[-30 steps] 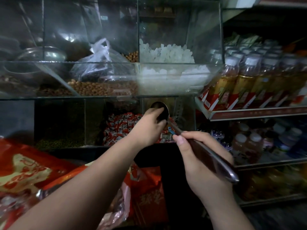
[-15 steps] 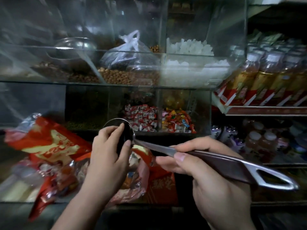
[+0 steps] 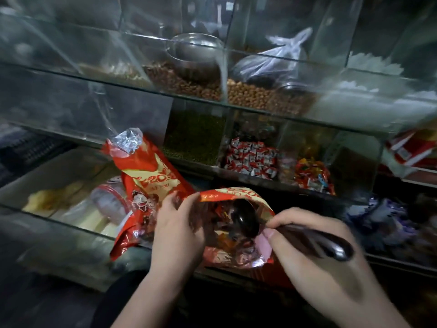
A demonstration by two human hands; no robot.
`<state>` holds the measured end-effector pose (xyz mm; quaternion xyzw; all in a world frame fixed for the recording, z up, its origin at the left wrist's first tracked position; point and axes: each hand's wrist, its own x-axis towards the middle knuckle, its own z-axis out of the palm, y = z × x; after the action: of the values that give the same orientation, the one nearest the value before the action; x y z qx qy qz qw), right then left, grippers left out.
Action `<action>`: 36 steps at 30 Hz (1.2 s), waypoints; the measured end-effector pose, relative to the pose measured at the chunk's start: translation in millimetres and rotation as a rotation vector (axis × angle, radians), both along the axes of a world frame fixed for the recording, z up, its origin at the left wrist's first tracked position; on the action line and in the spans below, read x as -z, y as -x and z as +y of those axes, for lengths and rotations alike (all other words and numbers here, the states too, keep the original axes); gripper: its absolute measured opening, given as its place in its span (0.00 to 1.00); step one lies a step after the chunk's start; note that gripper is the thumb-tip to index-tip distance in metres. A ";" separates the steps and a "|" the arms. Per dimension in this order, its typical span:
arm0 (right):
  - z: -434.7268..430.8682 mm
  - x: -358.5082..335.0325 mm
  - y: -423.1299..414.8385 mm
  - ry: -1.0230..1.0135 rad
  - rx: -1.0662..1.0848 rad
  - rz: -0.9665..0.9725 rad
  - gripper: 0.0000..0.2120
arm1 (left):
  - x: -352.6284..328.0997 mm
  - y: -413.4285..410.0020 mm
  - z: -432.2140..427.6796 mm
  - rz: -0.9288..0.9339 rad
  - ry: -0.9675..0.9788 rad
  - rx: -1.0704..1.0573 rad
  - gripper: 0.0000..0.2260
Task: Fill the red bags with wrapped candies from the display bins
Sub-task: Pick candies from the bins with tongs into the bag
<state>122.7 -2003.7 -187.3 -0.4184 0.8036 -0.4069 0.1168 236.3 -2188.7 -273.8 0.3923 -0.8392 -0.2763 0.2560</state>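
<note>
Left hand: the left hand (image 3: pixel 176 223) curls its fingers over the left rim of the open red foil bag with gold print (image 3: pixel 227 256) and grips it, so the mouth stands wide.
Right hand: the right hand (image 3: pixel 314 252) pinches the dark handle of the long metal scoop (image 3: pixel 244 221) between thumb and bent fingers; the thumb tip lies close to the bag's right rim.
Scoop: its round bowl is inside the bag's mouth; because of blur I cannot tell what it carries.
Open bag: at the front edge of the glass display case (image 3: pixel 71 224), below the candy bins; wrapped sweets show inside.
Second bag: a second red foil bag with a crumpled clear top (image 3: pixel 146 178) leans just left of the left hand.
Candy bins: red-and-white wrapped candies (image 3: pixel 250 157) fill one lower compartment; mixed red, orange and yellow wrapped candies (image 3: pixel 312 174) fill the next one toward the right edge.
Writing: both bags carry big gold letters; the middle looks like "ROS", the rest is too blurred. The second bag also shows small cartoon faces. The print on the wrappers I cannot read.
Upper shelf: brown nuts (image 3: pixel 260 95) lie in the compartments; a round metal bowl (image 3: pixel 194 58) rests in one, a clear plastic bag (image 3: pixel 272 62) in the next.
</note>
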 end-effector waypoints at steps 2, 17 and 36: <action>-1.7 9.6 -11.4 0.068 0.065 0.074 0.06 | 7.0 3.1 -1.6 -0.005 -0.069 0.024 0.29; -67.3 95.5 46.1 -0.482 -0.233 0.232 0.19 | 4.3 32.5 -16.5 0.163 0.038 0.052 0.23; -44.2 72.3 49.5 -0.051 0.226 -0.257 0.06 | 4.9 36.7 -0.2 0.131 0.068 0.040 0.26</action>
<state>73.2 -2047.9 -259.6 -0.2668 0.8341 -0.4469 0.1828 199.6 -2188.8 -278.7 0.3478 -0.8372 -0.2776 0.3179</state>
